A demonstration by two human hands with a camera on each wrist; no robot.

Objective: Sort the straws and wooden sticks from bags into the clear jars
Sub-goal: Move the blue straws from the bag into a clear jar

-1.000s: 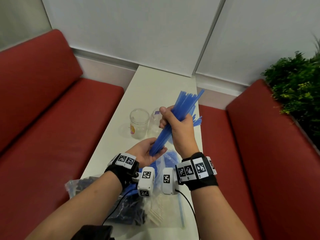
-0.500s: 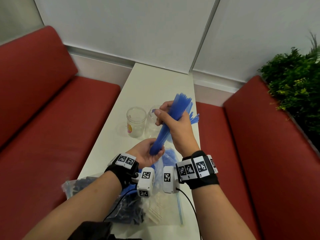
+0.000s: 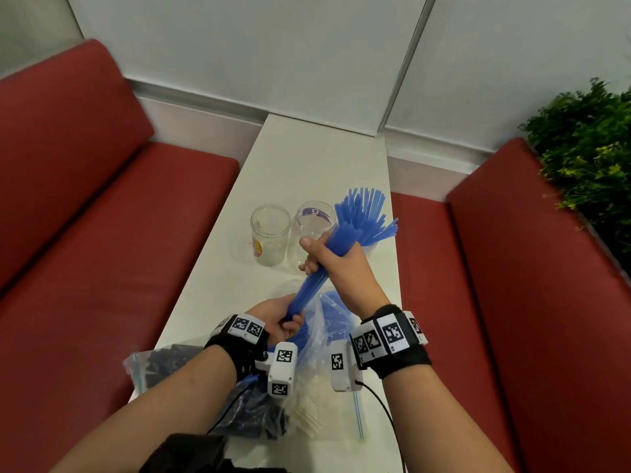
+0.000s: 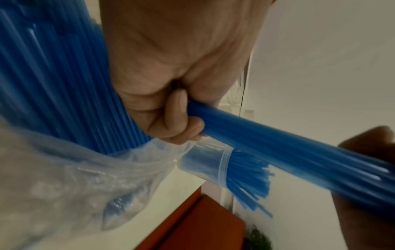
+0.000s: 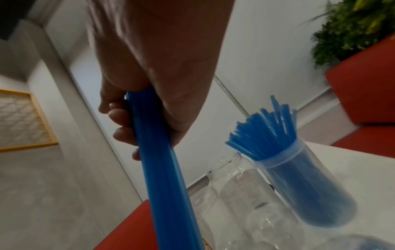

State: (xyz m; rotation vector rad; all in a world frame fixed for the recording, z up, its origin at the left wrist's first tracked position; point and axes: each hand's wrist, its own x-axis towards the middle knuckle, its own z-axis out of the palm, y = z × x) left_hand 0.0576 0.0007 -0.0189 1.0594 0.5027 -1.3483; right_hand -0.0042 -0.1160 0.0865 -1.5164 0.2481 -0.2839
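Red benches [image 3: 102, 233] flank a narrow white table [image 3: 307, 158], with a green plant [image 3: 587, 148] at the far right. On the table's near end lie clear bags [image 3: 317, 339]: one holds blue straws, another dark straws [image 3: 164, 363], and pale wooden sticks [image 3: 307, 414] show through the plastic beside them. Three clear jars stand mid-table. The left jar [image 3: 269, 233] has nothing in it and bears a pink and yellow label too small to read; the middle jar [image 3: 314, 227], also bare inside, has a purple label, unreadable. The right jar [image 5: 303, 182] is packed with upright blue straws [image 5: 265, 128]. The right hand [image 3: 338, 264] clenches the middle of a straw bundle [image 3: 321, 268] above the table, before the jars; the left hand [image 3: 276, 319] grasps its lower end over the bags.
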